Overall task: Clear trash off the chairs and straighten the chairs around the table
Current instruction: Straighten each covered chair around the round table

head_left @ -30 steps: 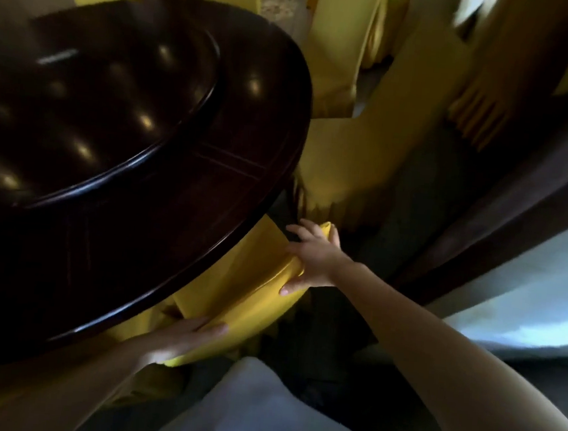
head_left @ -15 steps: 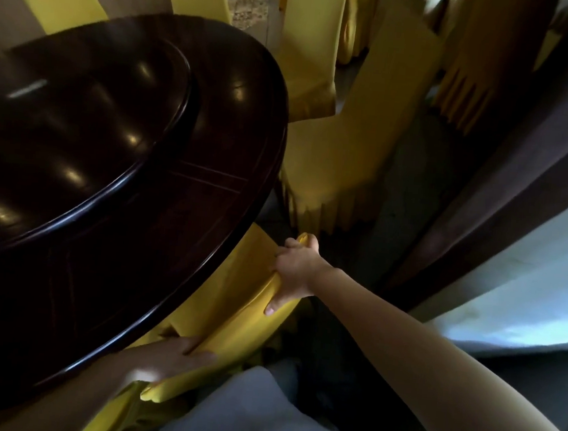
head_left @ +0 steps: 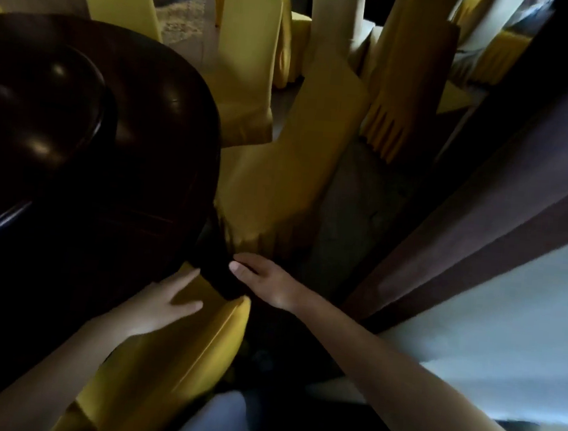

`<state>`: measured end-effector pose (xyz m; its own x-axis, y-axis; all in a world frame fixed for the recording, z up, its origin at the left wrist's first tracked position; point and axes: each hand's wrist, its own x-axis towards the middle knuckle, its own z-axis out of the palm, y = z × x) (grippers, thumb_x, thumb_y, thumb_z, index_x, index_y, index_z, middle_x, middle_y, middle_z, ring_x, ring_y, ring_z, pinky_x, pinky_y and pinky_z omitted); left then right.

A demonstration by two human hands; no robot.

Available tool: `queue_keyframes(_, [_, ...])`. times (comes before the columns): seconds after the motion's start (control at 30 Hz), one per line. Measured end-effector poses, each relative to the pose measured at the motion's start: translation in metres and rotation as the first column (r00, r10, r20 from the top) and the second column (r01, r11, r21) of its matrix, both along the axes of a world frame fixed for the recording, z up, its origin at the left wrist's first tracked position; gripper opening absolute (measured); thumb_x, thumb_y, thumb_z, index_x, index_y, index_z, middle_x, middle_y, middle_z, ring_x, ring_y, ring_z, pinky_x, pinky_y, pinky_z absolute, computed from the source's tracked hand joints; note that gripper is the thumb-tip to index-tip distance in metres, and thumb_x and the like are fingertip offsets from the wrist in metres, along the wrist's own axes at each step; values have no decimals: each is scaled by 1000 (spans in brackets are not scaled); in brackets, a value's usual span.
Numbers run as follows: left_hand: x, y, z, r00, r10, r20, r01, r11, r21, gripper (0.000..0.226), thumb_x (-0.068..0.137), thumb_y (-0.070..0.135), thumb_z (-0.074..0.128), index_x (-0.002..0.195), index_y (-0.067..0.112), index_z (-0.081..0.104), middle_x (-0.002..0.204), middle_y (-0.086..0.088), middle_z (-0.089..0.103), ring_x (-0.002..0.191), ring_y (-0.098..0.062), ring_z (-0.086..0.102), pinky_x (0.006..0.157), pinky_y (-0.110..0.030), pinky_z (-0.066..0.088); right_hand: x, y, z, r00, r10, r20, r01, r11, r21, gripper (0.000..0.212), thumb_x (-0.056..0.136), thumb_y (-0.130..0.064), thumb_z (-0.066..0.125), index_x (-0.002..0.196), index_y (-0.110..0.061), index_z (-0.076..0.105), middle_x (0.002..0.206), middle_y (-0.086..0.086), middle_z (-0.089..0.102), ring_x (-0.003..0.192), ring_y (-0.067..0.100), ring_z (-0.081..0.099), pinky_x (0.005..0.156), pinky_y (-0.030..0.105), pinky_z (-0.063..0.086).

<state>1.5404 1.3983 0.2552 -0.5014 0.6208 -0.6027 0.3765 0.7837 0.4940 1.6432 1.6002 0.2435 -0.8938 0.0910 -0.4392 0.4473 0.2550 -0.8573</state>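
Note:
A yellow-covered chair [head_left: 191,351] stands right below me, its back tucked against the rim of the dark round table [head_left: 148,182]. My left hand [head_left: 161,302] lies flat on the front of that chair back, fingers spread. My right hand [head_left: 263,279] hovers open past the chair's top right corner, holding nothing, close to the skirt of the neighbouring yellow chair [head_left: 278,187]. No trash shows on the seats in view.
More yellow-covered chairs [head_left: 251,58] ring the table, and others crowd the far right [head_left: 404,81]. A raised turntable [head_left: 40,118] sits on the table. A dark wooden wall panel [head_left: 481,215] runs along the right, leaving a narrow strip of grey floor [head_left: 354,218].
My right hand has let go of the chair's top corner and moved off it, opening. My left hand slid up the chair back. The view shifted right along the table.

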Motion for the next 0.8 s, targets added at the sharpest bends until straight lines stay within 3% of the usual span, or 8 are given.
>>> queue_keyframes(0.13, [-33,71,-8,963,-38,-268,64,994,90,73,91,54,42,149,35,0,158,10,-7,145,-12,-6,118,-43,-3,-34,50,-14,997,-70,-36,79,912,404,59,95,-57,34,143,-23,39,153,0,32,144,20,21,115,53,18])
queue_keyframes(0.2, [-44,100,-20,939,-50,-339,85,992,89,75,91,57,37,149,32,-2,158,8,-11,145,-13,-11,117,-45,-4,-48,65,-18,996,-91,-18,87,859,504,56,96,-56,32,144,-27,35,157,-4,24,146,17,11,117,55,10])
queue_keyframes(0.43, [-73,177,-47,977,-18,-211,47,990,135,70,91,62,19,149,30,-5,158,8,-13,144,-13,-16,118,-46,-9,-80,111,-48,991,-94,99,7,756,654,57,98,-52,30,149,-28,22,161,-4,6,148,17,-5,118,52,3])
queue_keyframes(0.63, [-108,200,-40,949,41,-314,7,989,149,68,94,58,20,150,27,-2,159,3,-9,145,-17,-13,117,-48,-10,-116,139,-49,989,59,137,-142,642,753,60,97,-54,26,150,-27,17,161,-2,-1,147,19,-11,116,54,-3])
queue_keyframes(0.8, [-131,198,-26,916,117,-383,-64,987,148,69,94,57,22,150,27,-5,159,2,-9,145,-16,-15,117,-50,-8,-160,150,-32,987,148,60,-139,615,776,61,98,-52,28,152,-27,13,161,-2,-3,147,19,-13,115,52,-7])
